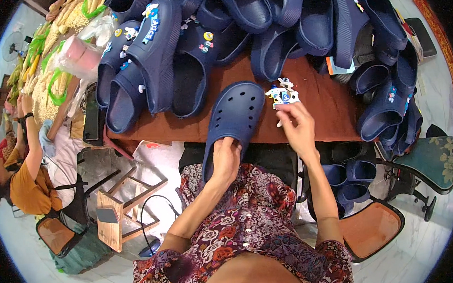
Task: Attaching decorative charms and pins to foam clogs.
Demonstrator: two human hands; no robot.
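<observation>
A navy blue foam clog [233,110] with holes in its plain toe lies at the table's near edge, toe pointing away from me. My left hand [226,159] reaches into its foot opening, fingers hidden inside, and holds it. To its right, a small heap of white, blue and black shoe charms [283,92] rests on the brown table cover [322,102]. My right hand [299,128] is at the heap's near side, thumb and fingers pinched together on a charm. A small white piece shows beside the thumb; its shape is hard to make out.
Navy clogs [153,52], several with charms fitted, crowd the table's far side and right end. More clogs [354,178] sit low at right. Chairs [374,226] and a wooden stool [124,210] stand around. At left, another person [34,184] works beside piled pale goods.
</observation>
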